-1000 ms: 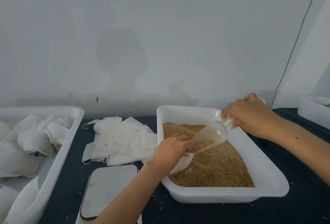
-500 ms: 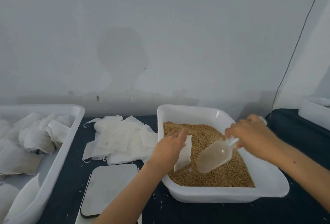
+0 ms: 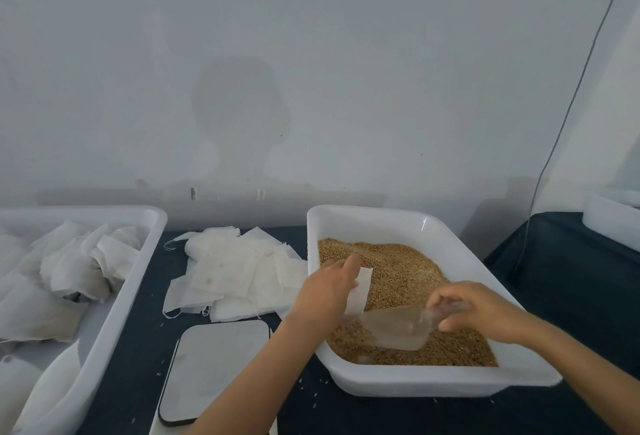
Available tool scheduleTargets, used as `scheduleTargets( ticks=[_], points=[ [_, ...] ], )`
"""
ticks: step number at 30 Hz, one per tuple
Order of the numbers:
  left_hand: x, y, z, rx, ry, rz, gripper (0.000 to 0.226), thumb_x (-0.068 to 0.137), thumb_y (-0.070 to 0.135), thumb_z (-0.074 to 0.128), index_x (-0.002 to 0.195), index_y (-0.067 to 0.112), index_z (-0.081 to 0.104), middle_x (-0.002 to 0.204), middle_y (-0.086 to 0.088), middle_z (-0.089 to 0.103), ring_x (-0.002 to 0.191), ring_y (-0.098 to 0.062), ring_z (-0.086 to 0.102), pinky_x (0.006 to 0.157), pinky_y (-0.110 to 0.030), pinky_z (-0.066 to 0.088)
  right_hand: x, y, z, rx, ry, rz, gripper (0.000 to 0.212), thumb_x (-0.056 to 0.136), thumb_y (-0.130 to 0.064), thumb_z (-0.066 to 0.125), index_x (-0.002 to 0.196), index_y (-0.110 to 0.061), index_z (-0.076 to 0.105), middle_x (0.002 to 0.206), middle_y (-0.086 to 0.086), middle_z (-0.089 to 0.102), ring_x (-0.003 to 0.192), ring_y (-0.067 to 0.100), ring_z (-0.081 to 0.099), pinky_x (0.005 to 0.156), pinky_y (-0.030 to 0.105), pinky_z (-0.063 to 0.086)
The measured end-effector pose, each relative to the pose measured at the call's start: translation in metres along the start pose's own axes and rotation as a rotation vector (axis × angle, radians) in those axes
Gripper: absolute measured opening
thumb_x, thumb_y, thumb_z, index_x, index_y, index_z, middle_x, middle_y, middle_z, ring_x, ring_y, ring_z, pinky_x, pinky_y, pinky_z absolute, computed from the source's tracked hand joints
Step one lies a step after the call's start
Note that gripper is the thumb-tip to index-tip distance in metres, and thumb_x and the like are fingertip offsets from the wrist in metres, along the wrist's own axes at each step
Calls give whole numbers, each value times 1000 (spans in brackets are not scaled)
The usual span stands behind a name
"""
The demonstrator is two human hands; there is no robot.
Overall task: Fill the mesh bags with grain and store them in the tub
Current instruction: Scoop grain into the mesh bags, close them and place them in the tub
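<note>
A person works at a dark-covered table, seen from a head camera looking down at both hands. The landmark is the white grain tray (image 3: 381, 223), heaped with golden-brown grain (image 3: 405, 268). Over the near left part of this tray, the left hand (image 3: 329, 292) pinches a small white mesh bag (image 3: 360, 290) by its upper edge, fingers curled round it, so it hangs above the grain. Just right of the bag, the right hand (image 3: 485, 310) grips the handle of a clear plastic scoop (image 3: 394, 329), fingers wrapped closed about it; the scoop's mouth lies low on the grain at the tray's near side, pointing toward the bag. Whether the scoop holds grain is hard to tell.

Left of the tray, a loose pile of flat empty bags (image 3: 239, 271) lies on the table. In front of that pile sits a flat grey-topped scale (image 3: 214, 368). Further left stands a large white tub (image 3: 138, 261) holding many bags, apparently filled and stored.

Judging by this, the task is well under way: a fair number of bags are in the tub, one is being filled, and a sizeable pile remains
</note>
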State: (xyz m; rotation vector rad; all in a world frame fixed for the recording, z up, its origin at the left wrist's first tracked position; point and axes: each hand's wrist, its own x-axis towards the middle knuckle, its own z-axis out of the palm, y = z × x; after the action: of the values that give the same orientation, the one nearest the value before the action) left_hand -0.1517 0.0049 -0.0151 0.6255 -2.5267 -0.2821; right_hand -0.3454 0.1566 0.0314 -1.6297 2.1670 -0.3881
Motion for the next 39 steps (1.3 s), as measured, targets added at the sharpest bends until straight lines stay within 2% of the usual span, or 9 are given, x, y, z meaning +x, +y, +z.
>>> scheduleTargets(
  ticks=[4,10,15,20,28,32,34,36,39],
  points=[
    [3,-4,4,-40,-6,-4,20,92,7,55,86,17,39,82,3,48,75,-12,36,62,-23,28,-8,-3,-24,14,65,22,14,80,-12,71,89,-23,67,99,-11,69,100,1,60,100,32,39],
    [6,-5,6,-119,-53,-23,6,91,14,58,93,8,57,96,-6,62,78,-10,41,65,-20,29,-7,-11,-55,-224,360,10,18,78,-20,75,93,-27,68,97,-14,68,97,6,62,95,34,44],
    [8,-3,2,-151,-80,-16,12,91,13,58,96,3,59,102,-9,62,86,-12,46,66,-19,28,-4,-26,-53,-531,498,-70,20,83,-30,69,103,-32,65,100,-17,64,97,8,56,91,27,21],
    [7,-1,-2,-145,-83,-17,14,92,14,56,98,2,59,104,-10,61,87,-14,45,66,-19,27,-5,-34,-49,-639,542,-88,20,86,-36,63,106,-36,62,102,-19,61,100,7,53,90,26,19],
    [1,-1,1,-144,54,-21,8,98,9,43,94,15,39,86,-3,51,73,-13,40,62,-22,29,-13,-22,-44,-424,183,273,12,91,-32,60,100,-27,54,105,-9,58,94,11,58,81,28,47],
    [0,-2,-4,-352,131,-87,6,101,13,36,98,17,33,82,3,51,72,-10,48,59,-20,33,-9,-17,-18,-415,105,279,22,95,-25,54,78,-26,38,89,-8,51,73,2,47,61,16,37],
    [0,-2,-7,-491,164,-147,8,101,14,35,95,18,33,75,8,44,65,-4,41,54,-16,31,-5,-17,0,-427,72,273,23,96,-26,51,80,-28,35,98,-6,47,80,4,43,68,16,39],
    [1,-2,-14,-626,232,-191,12,100,14,38,90,18,35,72,5,43,62,-6,38,53,-15,31,1,-16,15,-461,43,271,9,97,-29,46,103,-23,42,121,2,44,102,12,42,89,25,41],
    [3,-2,-31,-778,341,-203,18,97,10,46,82,18,40,75,-5,46,66,-12,36,59,-18,31,8,-16,30,-523,-12,308,34,99,-29,41,129,-13,40,139,8,34,126,25,35,103,39,35]
  ],
)
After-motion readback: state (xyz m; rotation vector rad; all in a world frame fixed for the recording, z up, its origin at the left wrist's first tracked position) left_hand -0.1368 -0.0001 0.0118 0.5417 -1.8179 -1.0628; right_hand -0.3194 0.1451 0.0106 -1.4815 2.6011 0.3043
